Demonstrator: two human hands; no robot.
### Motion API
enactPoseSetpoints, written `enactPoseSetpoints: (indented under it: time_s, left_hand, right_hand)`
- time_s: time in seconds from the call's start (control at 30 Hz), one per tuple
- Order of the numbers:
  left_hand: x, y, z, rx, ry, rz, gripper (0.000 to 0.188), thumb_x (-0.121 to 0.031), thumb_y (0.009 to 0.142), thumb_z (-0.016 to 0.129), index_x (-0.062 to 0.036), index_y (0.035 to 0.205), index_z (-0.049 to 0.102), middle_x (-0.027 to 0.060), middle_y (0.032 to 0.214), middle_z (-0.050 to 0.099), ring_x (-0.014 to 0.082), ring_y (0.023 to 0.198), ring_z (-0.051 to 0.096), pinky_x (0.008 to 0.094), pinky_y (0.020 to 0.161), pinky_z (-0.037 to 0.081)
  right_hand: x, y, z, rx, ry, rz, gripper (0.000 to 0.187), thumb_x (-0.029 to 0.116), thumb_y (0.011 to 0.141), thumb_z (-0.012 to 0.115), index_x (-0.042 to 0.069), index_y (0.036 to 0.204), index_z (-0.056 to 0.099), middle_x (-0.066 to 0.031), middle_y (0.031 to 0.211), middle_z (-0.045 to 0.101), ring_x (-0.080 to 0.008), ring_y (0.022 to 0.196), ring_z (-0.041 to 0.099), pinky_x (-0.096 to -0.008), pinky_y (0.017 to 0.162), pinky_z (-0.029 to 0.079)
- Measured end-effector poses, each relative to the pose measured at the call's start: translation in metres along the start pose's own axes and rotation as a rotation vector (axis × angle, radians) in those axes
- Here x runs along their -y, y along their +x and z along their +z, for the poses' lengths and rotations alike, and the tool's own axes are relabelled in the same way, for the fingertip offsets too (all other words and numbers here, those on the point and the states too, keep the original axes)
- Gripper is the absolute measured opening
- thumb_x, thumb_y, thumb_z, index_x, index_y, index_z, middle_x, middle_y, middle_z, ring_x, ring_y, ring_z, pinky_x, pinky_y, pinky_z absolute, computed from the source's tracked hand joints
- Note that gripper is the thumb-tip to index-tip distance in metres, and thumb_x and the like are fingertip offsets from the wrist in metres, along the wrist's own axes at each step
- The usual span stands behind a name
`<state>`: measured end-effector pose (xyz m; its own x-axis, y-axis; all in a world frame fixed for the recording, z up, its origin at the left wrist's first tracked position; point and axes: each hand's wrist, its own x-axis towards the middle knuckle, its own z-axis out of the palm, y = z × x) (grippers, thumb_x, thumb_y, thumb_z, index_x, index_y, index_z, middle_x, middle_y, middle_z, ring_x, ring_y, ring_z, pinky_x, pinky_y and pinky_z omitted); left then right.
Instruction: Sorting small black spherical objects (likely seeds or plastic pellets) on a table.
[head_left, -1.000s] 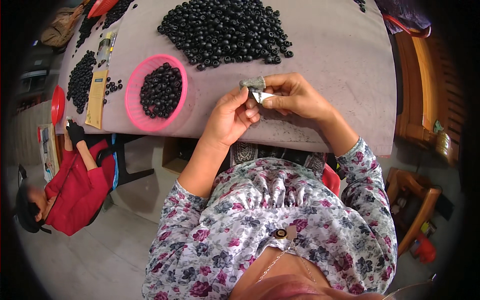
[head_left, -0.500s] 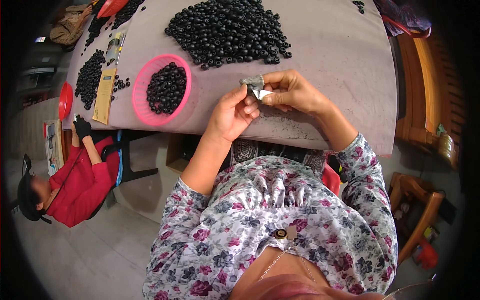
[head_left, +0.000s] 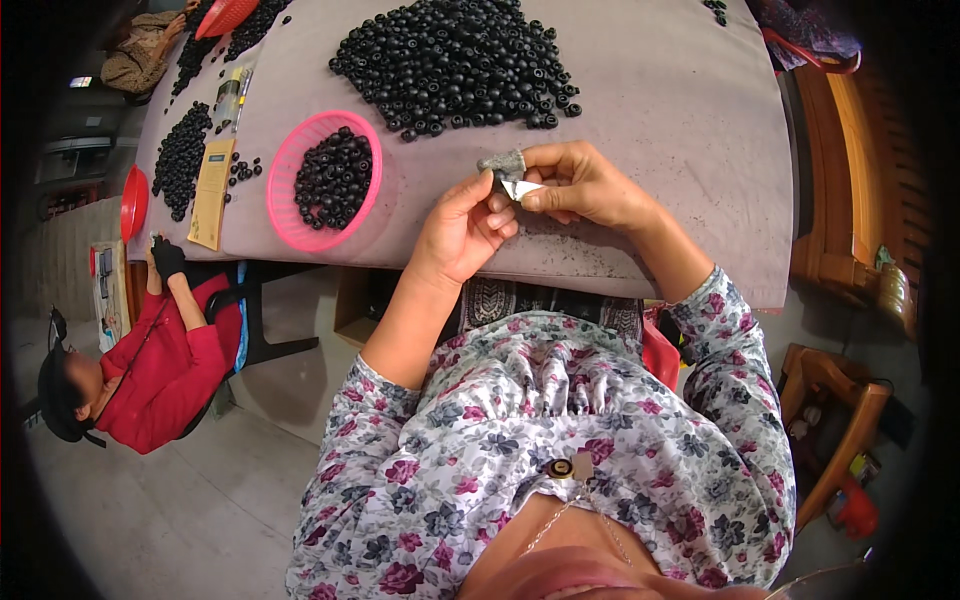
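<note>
Close together above the near part of the table are my left hand and my right hand. The left thumb and fingers pinch a small dark piece, mostly hidden, that looks like a black bead. A white folded scrap with a pointed corner is gripped between my right thumb and fingers, pressed against that piece. A grey finger cover wraps my right index fingertip. To the left stands a pink plastic basket holding black beads. Beyond my hands lies a large heap of black beads.
Dark crumbs are scattered on the grey tablecloth near my hands. At left lie a tan paper packet, smaller bead piles and a red bowl. A person in red, wearing a black glove, sits at the table's left end.
My hands stay nearly in place, still closed on the same things. The white scrap and the right fingers have shifted very slightly; the whole view has tilted a little.
</note>
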<state>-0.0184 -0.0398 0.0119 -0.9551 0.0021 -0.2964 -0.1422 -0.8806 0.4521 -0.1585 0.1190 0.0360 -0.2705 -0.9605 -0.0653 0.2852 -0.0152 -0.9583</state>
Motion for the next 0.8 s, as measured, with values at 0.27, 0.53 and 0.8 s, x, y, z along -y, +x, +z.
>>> enactPoseSetpoints:
  time_s: [0.27,0.53,0.8]
  left_hand:
    - [-0.001,0.000,0.000,-0.038,0.017,-0.011,0.018,-0.025,0.096,0.062,-0.0076,0.099,0.061,-0.0009,0.075,0.054,0.0105,0.065,0.050,0.0273,0.061,0.043]
    - [-0.002,-0.008,0.011,-0.052,0.082,0.070,0.016,-0.021,0.095,0.064,-0.0049,0.098,0.063,0.0012,0.076,0.057,0.0100,0.063,0.051,0.0264,0.058,0.043]
    - [-0.102,-0.067,0.020,-0.571,1.272,0.844,0.009,-0.007,0.088,0.071,-0.0041,0.095,0.068,-0.0048,0.081,0.063,0.0020,0.071,0.053,0.0213,0.065,0.045]
  right_hand:
    - [-0.001,0.000,-0.001,0.028,0.017,-0.003,0.028,0.012,0.090,0.069,0.000,0.116,0.066,0.0023,0.075,0.059,-0.0025,0.054,0.046,-0.0186,0.045,0.034]
    - [-0.005,0.002,-0.005,0.001,0.005,-0.043,0.028,0.011,0.091,0.067,0.002,0.118,0.066,0.0027,0.075,0.062,-0.0022,0.055,0.047,-0.0188,0.046,0.034]
    - [0.004,-0.002,-0.051,-0.611,-0.049,-0.334,0.024,0.017,0.093,0.067,0.001,0.112,0.068,0.0023,0.075,0.060,-0.0028,0.056,0.048,-0.0189,0.046,0.035]
